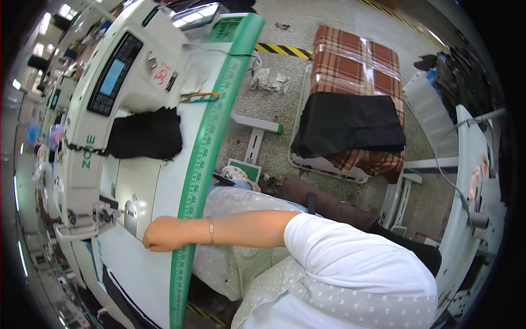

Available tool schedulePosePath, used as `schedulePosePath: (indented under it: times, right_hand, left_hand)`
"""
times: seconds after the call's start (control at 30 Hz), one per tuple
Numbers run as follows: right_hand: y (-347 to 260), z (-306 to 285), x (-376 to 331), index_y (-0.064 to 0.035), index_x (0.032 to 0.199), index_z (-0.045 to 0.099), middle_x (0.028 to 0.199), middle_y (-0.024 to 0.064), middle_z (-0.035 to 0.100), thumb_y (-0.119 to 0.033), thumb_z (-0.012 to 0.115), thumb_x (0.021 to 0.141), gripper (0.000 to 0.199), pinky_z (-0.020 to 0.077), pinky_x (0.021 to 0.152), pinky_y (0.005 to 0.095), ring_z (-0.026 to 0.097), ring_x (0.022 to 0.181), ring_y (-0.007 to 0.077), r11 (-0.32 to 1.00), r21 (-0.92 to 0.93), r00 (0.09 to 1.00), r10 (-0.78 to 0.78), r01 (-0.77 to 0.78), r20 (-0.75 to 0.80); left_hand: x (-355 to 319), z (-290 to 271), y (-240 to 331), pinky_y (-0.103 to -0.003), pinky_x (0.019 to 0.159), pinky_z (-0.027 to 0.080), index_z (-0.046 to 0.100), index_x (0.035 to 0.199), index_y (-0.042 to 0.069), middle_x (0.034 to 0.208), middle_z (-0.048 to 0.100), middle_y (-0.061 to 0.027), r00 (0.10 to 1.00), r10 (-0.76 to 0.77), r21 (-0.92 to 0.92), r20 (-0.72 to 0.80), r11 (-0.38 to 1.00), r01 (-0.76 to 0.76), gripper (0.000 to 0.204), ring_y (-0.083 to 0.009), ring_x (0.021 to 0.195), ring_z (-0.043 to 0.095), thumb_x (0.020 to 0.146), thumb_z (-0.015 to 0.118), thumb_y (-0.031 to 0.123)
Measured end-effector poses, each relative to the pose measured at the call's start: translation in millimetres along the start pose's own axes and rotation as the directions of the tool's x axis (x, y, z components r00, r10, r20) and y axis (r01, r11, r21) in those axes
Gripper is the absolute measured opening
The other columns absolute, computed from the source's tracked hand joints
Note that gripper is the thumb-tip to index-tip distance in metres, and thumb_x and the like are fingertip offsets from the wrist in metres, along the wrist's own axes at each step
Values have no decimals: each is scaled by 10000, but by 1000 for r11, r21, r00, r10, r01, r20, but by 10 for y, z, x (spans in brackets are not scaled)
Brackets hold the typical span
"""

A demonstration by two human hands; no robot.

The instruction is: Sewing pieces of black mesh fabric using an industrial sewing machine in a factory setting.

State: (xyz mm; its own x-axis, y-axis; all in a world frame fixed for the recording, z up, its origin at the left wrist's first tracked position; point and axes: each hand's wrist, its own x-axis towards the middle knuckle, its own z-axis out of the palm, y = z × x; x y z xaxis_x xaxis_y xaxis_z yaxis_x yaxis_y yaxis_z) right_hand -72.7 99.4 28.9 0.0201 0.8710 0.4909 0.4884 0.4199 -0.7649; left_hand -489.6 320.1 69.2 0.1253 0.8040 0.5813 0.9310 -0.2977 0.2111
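Observation:
My right hand [163, 234] is closed, knuckles up, over the white sewing table [131, 290], close to the needle plate [131, 215]. Its fingers curl underneath, so anything inside them is hidden. A thin bracelet circles the wrist. Just left of the hand is the needle end of a white sewing machine [82, 181]. Black fabric [147, 133] lies under the machine's arm, away from the hand. My left hand is out of sight.
Orange-handled snips [203, 97] lie by the green ruled table edge [200, 164]. To the right, folded black cloth [350, 123] rests on a plaid-covered bundle [356, 66]. A white-topped table [466, 208] with a cable stands at far right. Dark cloth [118, 296] hangs at lower left.

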Motion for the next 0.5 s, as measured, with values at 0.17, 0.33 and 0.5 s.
schedulePosePath:
  times: [0.17, 0.33, 0.5]
  right_hand:
    - [6, -188, -68, -82, 938, 709, 878, 115, 700, -204, 654, 889, 142, 530, 752, 454, 676, 851, 340, 998, -3, 998, 58, -58, 9]
    - [-158, -231, 13, -55, 932, 687, 849, 127, 681, -166, 653, 905, 119, 512, 669, 401, 654, 762, 322, 996, -93, 997, 22, -14, 78]
    - [-551, -110, -139, -30, 1295, 568, 1120, 128, 708, -90, 601, 997, 306, 543, 805, 285, 696, 949, 164, 868, 287, 895, 315, -406, 315]
  left_hand:
    - [-627, -1333, -1632, -296, 855, 482, 666, 1170, 9, 1036, 683, -49, 868, -493, -229, 64, 839, 493, 294, -176, 952, 598, 1015, 609, 252]
    - [-324, -1273, -70, -276, 923, 457, 647, 1130, -37, 1067, 674, -60, 986, -106, -272, 126, 952, 137, 225, -141, 996, 591, 1044, 528, 133]
    - [-957, -755, 1630, -327, 964, 492, 609, 999, -18, 1185, 717, -147, 969, 79, -501, 234, 864, 51, 76, -242, 1092, 672, 949, 591, 37]
